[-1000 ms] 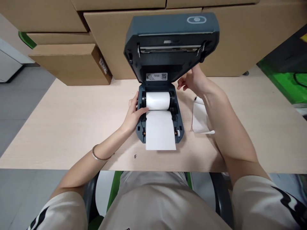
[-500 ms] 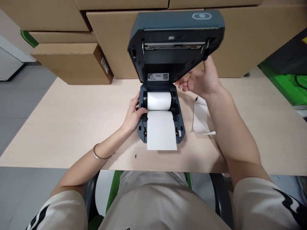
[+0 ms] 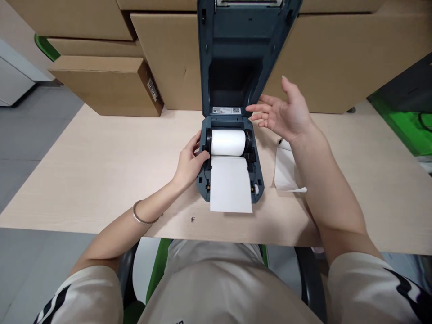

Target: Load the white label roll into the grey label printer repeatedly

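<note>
A dark grey label printer stands on the table with its lid tilted far back. Inside sits a white label roll; its paper strip runs forward over the printer's front edge. My left hand grips the printer's left side, thumb over the rim and fingers against the outer wall. To the right of the lid's hinge, my right hand is open with fingers spread and palm showing. Its fingertips are close to the lid; whether they touch it I cannot tell.
A partly unrolled paper roll lies right of the printer, beside my right forearm. Cardboard boxes line the table's back, with a smaller box at left. A tiny dark scrap lies near the front edge.
The printer's lid has swung further back and up. My right hand's fingers have spread, and its thumb has come off the lid. The left hand keeps its hold on the printer.
</note>
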A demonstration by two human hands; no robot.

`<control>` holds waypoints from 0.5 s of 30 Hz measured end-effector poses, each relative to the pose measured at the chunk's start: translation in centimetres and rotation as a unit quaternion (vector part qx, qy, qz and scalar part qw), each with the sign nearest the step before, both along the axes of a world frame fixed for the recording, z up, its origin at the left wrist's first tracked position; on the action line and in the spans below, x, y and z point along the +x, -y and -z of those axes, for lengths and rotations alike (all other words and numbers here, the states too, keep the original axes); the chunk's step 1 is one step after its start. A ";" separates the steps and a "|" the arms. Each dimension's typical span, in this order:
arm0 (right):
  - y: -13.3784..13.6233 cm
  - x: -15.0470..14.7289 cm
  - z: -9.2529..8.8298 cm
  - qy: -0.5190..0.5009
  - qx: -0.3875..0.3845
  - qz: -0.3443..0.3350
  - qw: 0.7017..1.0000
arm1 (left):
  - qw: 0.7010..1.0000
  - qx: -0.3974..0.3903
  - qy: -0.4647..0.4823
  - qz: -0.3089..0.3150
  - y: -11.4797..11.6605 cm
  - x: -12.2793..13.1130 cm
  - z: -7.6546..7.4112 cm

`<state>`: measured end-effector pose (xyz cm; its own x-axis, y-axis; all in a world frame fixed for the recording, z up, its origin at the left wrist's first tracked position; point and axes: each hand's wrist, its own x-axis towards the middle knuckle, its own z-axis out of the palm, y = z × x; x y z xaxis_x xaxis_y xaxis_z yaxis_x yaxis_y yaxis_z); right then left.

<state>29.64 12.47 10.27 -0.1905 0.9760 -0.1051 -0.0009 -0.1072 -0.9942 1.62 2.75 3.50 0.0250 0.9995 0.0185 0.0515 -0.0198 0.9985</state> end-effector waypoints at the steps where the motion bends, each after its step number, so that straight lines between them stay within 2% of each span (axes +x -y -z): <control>1: 0.1 -0.1 -0.2 0.011 0.003 0.003 1.000 | 1.000 0.004 0.001 -0.001 0.1 0.1 -0.1; 4: 0.9 -0.7 -1.0 0.043 0.026 0.010 0.999 | 1.000 0.013 -0.002 -0.009 0.2 0.2 -0.2; 7: 1.9 -1.4 -1.6 0.068 0.072 0.050 0.994 | 1.000 0.016 0.002 -0.015 0.2 0.2 -0.2; 9: 2.1 -1.6 -1.6 0.073 0.095 0.069 0.990 | 1.000 0.021 0.011 -0.012 0.3 0.2 -0.2; 13: 1.4 -1.1 -1.1 0.083 0.115 0.041 0.989 | 1.000 0.013 0.018 -0.009 0.4 0.2 -0.2; 15: 1.2 -1.0 -0.9 0.123 0.128 0.084 0.980 | 1.000 0.008 0.014 -0.012 0.4 0.3 -0.2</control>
